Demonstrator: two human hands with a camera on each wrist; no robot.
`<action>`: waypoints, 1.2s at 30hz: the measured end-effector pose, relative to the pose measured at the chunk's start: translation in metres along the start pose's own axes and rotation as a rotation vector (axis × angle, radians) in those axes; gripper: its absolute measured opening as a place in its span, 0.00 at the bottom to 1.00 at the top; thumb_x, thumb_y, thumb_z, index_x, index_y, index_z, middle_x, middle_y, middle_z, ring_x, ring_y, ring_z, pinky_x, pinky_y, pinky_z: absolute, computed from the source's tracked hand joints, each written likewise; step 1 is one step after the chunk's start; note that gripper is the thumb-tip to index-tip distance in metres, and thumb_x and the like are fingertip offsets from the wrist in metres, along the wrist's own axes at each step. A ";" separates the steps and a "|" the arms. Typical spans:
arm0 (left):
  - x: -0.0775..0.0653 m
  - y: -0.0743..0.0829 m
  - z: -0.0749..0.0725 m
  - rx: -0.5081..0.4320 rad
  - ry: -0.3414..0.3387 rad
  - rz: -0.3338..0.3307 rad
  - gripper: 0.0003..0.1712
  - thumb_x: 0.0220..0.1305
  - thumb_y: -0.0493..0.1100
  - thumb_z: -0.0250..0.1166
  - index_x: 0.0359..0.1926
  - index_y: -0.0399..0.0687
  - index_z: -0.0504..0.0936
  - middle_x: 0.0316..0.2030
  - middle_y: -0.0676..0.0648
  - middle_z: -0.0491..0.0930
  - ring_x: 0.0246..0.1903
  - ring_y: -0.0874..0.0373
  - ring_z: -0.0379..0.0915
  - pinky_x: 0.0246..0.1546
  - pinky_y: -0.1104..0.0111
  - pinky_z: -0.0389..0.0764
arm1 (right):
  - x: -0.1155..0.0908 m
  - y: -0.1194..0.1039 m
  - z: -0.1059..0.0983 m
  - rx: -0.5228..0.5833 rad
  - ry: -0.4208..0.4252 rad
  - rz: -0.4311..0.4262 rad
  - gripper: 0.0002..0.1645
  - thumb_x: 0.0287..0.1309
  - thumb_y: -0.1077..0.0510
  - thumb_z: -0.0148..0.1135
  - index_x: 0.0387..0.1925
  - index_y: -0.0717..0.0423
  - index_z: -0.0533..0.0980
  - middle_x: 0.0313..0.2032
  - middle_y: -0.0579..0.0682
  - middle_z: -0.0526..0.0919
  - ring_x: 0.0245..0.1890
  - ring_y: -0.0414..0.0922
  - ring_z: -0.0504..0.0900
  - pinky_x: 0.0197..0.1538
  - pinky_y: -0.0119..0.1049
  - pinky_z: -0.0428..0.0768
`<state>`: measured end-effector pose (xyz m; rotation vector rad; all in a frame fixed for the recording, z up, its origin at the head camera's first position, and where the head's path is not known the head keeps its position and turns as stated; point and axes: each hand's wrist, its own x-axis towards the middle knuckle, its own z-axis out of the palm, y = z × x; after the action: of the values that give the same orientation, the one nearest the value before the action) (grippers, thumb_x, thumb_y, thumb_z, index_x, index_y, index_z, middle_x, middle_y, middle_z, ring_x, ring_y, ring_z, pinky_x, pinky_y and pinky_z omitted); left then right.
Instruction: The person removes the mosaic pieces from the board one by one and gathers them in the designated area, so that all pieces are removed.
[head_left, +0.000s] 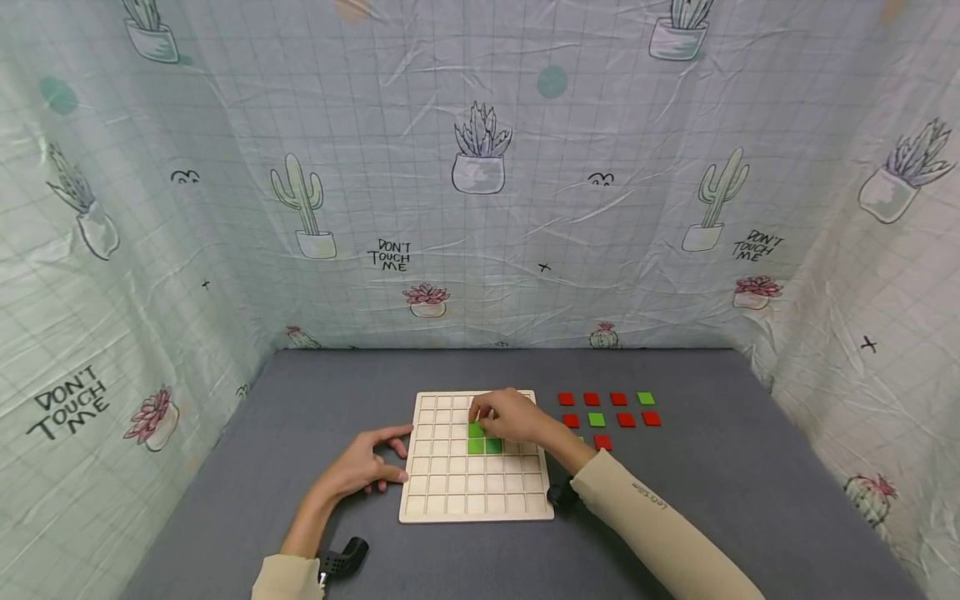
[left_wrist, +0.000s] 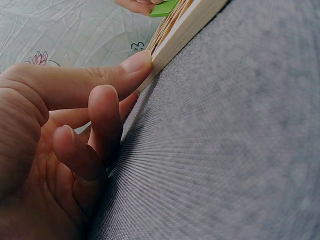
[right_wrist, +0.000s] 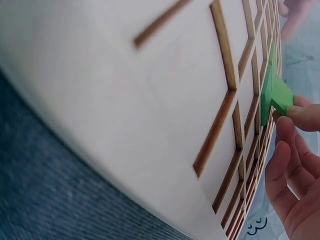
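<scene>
A light wooden grid board lies on the dark table. My left hand is at its left side, thumb and index fingertips touching the board's edge and the other fingers loosely bent. My right hand is over the board, right of its middle, pinching a green square tile between thumb and fingers. That tile is tilted, close to a darker green tile set in the grid. In the head view, green tiles sit together in neighbouring cells under the right hand, which partly hides them.
Right of the board lie several loose red tiles and a few green tiles in rough rows. The right forearm partly covers the nearest row. A patterned curtain closes off the back and sides of the table.
</scene>
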<state>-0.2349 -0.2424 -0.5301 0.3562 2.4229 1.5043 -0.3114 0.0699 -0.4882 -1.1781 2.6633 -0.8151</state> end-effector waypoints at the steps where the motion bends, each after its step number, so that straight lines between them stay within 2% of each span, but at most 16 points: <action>1: 0.000 0.000 0.000 -0.001 0.000 -0.001 0.46 0.56 0.39 0.78 0.75 0.47 0.70 0.46 0.42 0.77 0.16 0.59 0.73 0.14 0.70 0.68 | 0.000 0.000 0.000 -0.001 0.001 0.002 0.11 0.68 0.64 0.61 0.43 0.48 0.86 0.40 0.48 0.89 0.38 0.44 0.86 0.41 0.35 0.81; 11: 0.002 0.000 0.001 0.001 0.000 -0.007 0.46 0.55 0.38 0.78 0.75 0.46 0.70 0.45 0.42 0.77 0.16 0.59 0.73 0.13 0.69 0.68 | -0.003 -0.001 -0.003 0.014 -0.002 0.003 0.12 0.69 0.64 0.60 0.45 0.48 0.86 0.41 0.49 0.89 0.37 0.43 0.86 0.40 0.34 0.81; 19: 0.002 0.001 0.000 -0.004 0.003 -0.007 0.46 0.55 0.38 0.78 0.75 0.44 0.70 0.45 0.41 0.77 0.16 0.60 0.73 0.13 0.70 0.67 | -0.013 0.003 -0.018 0.049 0.024 -0.002 0.11 0.69 0.64 0.61 0.46 0.50 0.86 0.43 0.51 0.89 0.37 0.44 0.87 0.41 0.36 0.83; 25: 0.000 0.004 -0.001 0.001 0.002 -0.009 0.47 0.55 0.37 0.78 0.75 0.42 0.69 0.45 0.41 0.77 0.15 0.62 0.73 0.13 0.70 0.67 | -0.029 0.012 -0.031 0.059 0.024 0.027 0.11 0.70 0.63 0.61 0.46 0.50 0.86 0.44 0.50 0.89 0.33 0.39 0.83 0.38 0.34 0.80; 30: -0.001 0.005 -0.001 0.002 0.001 -0.007 0.47 0.55 0.36 0.78 0.75 0.42 0.69 0.46 0.39 0.77 0.15 0.61 0.73 0.12 0.69 0.67 | -0.046 0.019 -0.044 0.067 0.035 0.033 0.10 0.70 0.64 0.62 0.46 0.52 0.86 0.44 0.50 0.89 0.32 0.38 0.83 0.36 0.32 0.80; 36: 0.000 0.004 0.000 0.007 0.005 -0.009 0.47 0.55 0.37 0.78 0.75 0.45 0.69 0.45 0.41 0.77 0.15 0.60 0.73 0.12 0.69 0.68 | -0.066 0.030 -0.061 0.089 0.039 0.043 0.10 0.69 0.65 0.62 0.46 0.54 0.85 0.43 0.53 0.89 0.28 0.45 0.84 0.33 0.31 0.79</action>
<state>-0.2348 -0.2408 -0.5259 0.3430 2.4317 1.4949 -0.3042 0.1601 -0.4592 -1.0916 2.6425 -0.9478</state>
